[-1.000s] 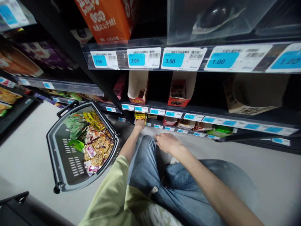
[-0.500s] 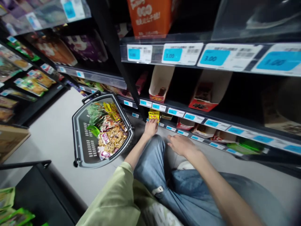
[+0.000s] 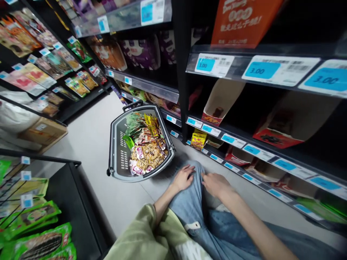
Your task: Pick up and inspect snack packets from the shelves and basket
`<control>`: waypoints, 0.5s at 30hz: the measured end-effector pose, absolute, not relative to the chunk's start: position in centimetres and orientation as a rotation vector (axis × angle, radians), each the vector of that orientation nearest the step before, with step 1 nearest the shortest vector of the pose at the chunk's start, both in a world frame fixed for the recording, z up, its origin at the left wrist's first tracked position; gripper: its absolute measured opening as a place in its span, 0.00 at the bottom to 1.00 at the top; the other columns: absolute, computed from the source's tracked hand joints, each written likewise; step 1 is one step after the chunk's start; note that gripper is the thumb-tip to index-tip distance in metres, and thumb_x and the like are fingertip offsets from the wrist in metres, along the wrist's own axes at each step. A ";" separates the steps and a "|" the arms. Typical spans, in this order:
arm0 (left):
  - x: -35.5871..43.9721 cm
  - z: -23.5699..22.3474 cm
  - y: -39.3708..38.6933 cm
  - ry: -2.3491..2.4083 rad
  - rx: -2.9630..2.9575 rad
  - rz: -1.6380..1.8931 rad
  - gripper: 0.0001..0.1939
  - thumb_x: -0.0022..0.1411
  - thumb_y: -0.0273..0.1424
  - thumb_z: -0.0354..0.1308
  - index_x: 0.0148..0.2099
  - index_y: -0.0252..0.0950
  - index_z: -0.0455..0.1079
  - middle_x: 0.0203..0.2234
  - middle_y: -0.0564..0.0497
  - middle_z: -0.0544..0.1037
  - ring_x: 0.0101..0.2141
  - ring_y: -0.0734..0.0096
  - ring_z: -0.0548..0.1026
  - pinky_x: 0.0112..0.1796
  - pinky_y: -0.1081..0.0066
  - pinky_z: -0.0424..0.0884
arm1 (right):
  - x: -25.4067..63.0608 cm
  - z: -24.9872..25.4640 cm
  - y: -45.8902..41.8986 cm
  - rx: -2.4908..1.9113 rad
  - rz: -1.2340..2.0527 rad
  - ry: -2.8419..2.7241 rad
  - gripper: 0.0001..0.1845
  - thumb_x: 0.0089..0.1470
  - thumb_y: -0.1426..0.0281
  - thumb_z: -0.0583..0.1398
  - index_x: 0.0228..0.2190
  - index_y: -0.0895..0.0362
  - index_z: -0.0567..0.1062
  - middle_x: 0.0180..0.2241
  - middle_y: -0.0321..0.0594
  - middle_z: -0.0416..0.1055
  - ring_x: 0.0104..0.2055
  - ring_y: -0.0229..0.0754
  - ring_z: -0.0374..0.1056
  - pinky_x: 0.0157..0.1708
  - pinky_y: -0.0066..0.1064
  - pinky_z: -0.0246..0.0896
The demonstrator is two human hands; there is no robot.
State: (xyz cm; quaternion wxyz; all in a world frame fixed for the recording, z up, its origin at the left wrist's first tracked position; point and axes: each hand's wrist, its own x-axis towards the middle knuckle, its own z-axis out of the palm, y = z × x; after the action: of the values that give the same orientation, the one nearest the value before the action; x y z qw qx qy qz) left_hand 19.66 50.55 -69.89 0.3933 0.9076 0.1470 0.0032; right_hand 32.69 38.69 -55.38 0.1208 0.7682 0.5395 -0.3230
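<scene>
My left hand (image 3: 184,177) rests on the knee of my blue jeans (image 3: 187,202), its fingers loosely stretched and nothing held in them. Beside the same knee is my right hand (image 3: 216,185), fingers slightly bent and apart, with no object visible in it. A yellow snack packet (image 3: 198,140) stands upright at the left end of the lowest shelf, apart from both hands. Left of my knee, a grey shopping basket (image 3: 116,144) sits on the floor. Inside it lie several snack packs (image 3: 149,155), with yellow packets (image 3: 151,124) and green ones (image 3: 134,124) toward the far end.
Shelves with blue-and-white price labels (image 3: 230,141) run along the right. Open display boxes (image 3: 276,135) stand on them, below an orange box (image 3: 238,25). A black rack (image 3: 73,209) with green bags (image 3: 40,238) is at lower left. A cardboard box (image 3: 46,131) lies beyond it.
My left hand has let go of the yellow packet on the lowest shelf and drawn back onto my knee. The camera view has swung left; my right hand stays near the knee.
</scene>
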 end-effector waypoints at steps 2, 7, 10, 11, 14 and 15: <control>20.5 -70.2 51.0 0.334 2.287 0.008 0.19 0.63 0.29 0.50 0.55 0.36 0.71 0.59 0.46 0.70 0.63 0.63 0.60 0.63 0.58 0.59 | 31.6 -55.6 38.7 2.205 -0.943 1.614 0.20 0.62 0.73 0.50 0.52 0.64 0.71 0.43 0.57 0.77 0.46 0.56 0.75 0.40 0.39 0.68; 21.4 -70.4 50.6 0.278 2.302 0.007 0.19 0.65 0.29 0.49 0.55 0.33 0.70 0.58 0.44 0.71 0.63 0.62 0.61 0.63 0.60 0.59 | 30.1 -56.3 38.0 2.177 -0.932 1.650 0.22 0.62 0.75 0.47 0.53 0.65 0.71 0.42 0.58 0.77 0.44 0.55 0.76 0.40 0.40 0.69; 21.1 -70.0 49.9 0.261 2.377 -0.032 0.20 0.66 0.30 0.48 0.57 0.34 0.68 0.60 0.45 0.68 0.64 0.58 0.59 0.63 0.55 0.58 | 29.7 -56.9 37.6 2.187 -0.927 1.630 0.23 0.62 0.78 0.46 0.53 0.64 0.71 0.42 0.58 0.77 0.44 0.54 0.76 0.40 0.39 0.70; 20.9 -69.8 49.7 0.258 2.404 -0.052 0.20 0.66 0.30 0.47 0.58 0.35 0.67 0.61 0.45 0.66 0.64 0.56 0.58 0.62 0.53 0.58 | 29.6 -57.1 37.6 2.185 -0.931 1.622 0.23 0.61 0.79 0.46 0.53 0.64 0.71 0.42 0.58 0.77 0.44 0.54 0.76 0.40 0.39 0.70; 19.9 -68.5 49.7 0.239 2.474 -0.139 0.22 0.66 0.29 0.46 0.61 0.35 0.64 0.64 0.44 0.63 0.65 0.55 0.56 0.62 0.53 0.58 | 29.2 -57.4 37.7 2.169 -0.931 1.628 0.25 0.59 0.83 0.44 0.52 0.65 0.72 0.41 0.58 0.77 0.44 0.54 0.76 0.39 0.38 0.70; 19.4 -67.7 49.8 0.241 2.495 -0.189 0.22 0.66 0.28 0.46 0.61 0.34 0.63 0.64 0.42 0.62 0.65 0.55 0.57 0.61 0.54 0.60 | 29.1 -57.4 37.8 2.159 -0.932 1.634 0.25 0.58 0.83 0.44 0.51 0.65 0.72 0.41 0.58 0.77 0.45 0.54 0.76 0.39 0.38 0.70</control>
State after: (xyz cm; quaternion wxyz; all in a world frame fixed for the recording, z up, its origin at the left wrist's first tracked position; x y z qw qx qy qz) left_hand 19.38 49.81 -67.65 0.3087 0.9441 0.0911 -0.0716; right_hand 29.06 37.75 -57.36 0.1386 0.7468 0.5650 -0.3223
